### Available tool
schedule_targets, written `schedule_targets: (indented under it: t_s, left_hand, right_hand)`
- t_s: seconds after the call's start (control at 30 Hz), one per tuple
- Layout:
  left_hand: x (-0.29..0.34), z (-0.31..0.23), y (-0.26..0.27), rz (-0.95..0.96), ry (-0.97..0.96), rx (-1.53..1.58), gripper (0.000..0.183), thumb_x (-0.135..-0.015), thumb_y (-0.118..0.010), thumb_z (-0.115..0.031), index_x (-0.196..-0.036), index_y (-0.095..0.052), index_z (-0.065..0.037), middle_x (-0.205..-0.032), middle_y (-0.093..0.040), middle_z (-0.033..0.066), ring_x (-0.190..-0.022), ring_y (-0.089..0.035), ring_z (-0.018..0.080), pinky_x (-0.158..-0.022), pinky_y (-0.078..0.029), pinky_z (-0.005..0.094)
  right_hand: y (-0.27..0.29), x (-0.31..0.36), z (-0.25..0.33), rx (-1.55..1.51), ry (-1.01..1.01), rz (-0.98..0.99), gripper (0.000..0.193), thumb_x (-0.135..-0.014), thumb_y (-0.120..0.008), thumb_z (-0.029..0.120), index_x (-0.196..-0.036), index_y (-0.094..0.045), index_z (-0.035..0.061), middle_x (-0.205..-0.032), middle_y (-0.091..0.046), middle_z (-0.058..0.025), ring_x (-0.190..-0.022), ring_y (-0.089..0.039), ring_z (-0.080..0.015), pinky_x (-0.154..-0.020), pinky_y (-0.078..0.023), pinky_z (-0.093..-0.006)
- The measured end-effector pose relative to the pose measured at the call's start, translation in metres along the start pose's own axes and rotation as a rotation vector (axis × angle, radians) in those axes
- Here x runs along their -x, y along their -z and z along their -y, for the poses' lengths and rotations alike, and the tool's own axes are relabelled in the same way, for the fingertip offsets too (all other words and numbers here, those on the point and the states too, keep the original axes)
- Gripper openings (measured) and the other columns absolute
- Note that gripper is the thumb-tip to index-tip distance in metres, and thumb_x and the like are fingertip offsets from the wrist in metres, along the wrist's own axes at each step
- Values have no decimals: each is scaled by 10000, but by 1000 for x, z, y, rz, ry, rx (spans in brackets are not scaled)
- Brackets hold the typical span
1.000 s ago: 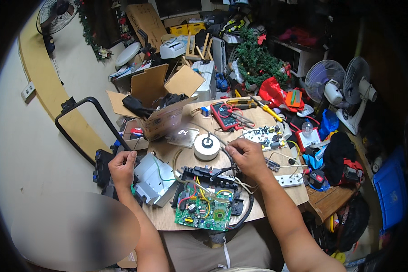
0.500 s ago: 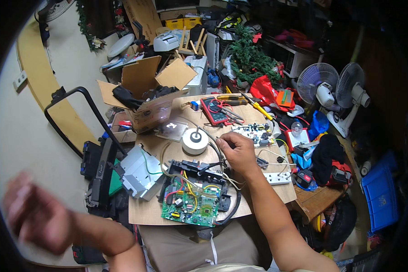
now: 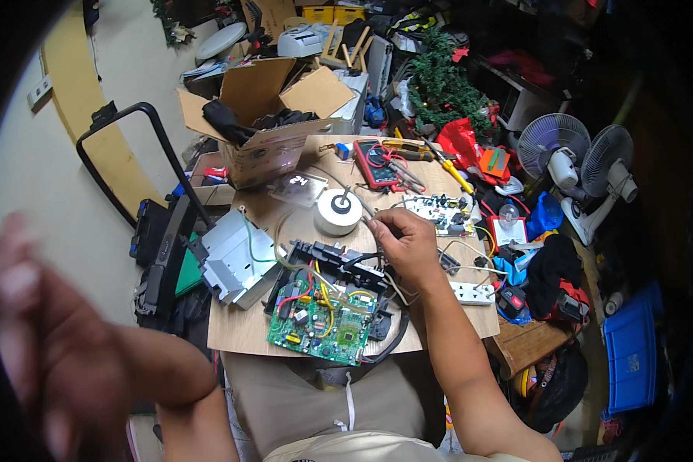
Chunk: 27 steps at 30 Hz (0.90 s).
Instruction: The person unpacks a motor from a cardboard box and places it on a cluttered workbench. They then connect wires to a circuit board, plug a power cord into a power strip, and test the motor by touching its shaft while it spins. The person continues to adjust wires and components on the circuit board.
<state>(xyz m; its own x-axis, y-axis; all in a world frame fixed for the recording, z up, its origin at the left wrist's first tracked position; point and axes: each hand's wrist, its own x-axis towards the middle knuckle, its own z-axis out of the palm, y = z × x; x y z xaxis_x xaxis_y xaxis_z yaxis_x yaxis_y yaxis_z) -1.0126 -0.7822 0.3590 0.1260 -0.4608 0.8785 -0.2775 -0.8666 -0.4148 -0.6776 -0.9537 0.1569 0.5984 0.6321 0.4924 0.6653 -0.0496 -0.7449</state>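
Observation:
My right hand [image 3: 405,245] is closed in a pinch on a dark cable [image 3: 366,208] just right of a round white motor [image 3: 338,212], whose shaft points up. Off the table at the far left, my left hand [image 3: 54,346] is raised close to the camera; blur hides how its fingers are set. Nearer me lies a green circuit board [image 3: 323,327] in a black frame, crossed by red, yellow and pale wires. Left of it sits a bent grey metal housing [image 3: 242,254] with a green wire. A second, pale circuit board [image 3: 441,214] is right of the motor.
A white power strip [image 3: 472,293] lies at the table's right edge. At the back are a red multimeter [image 3: 376,164], a clear lit display panel [image 3: 296,189] and an open cardboard box [image 3: 273,154]. A black trolley handle [image 3: 158,123] stands at left, two fans [image 3: 554,146] at right.
My left hand has come nearer the camera and a little left. The whole view has shifted slightly. My right hand keeps its pinch beside the motor.

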Motion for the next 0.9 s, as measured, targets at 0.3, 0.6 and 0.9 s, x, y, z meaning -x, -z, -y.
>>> schedule_targets:
  t_s: [0.3, 0.6, 0.9]
  left_hand:
    - [106, 32, -140, 634, 853, 401, 124, -890, -787, -155, -894, -755, -34, -822, -739, 95, -716, -682, 247, -673, -532, 351]
    - [187, 79, -112, 474, 1517, 372, 199, -959, -763, -165, -934, -729, 30, -744, -658, -9, -693, -565, 67, -632, -462, 254]
    - [211, 76, -122, 858, 1459, 261, 193, -932, -748, -127, -1043, -746, 31, -843, -753, 122, -747, -671, 158, -737, -535, 321]
  right_hand:
    - [8, -1, -7, 151, 85, 64, 164, -943, -741, 192, -1008, -759, 43, -968, -756, -144, -853, -735, -318, -782, -574, -398]
    - [4, -6, -15, 185, 0, 49, 174, -944, -724, 210, -1003, -763, 51, -950, -748, -141, -858, -725, -339, -767, -568, -415]
    - [2, -8, -28, 231, -43, 161, 233, -956, -637, 178, -1118, -772, 79, -1006, -701, -162, -1009, -668, -363, -902, -525, -444]
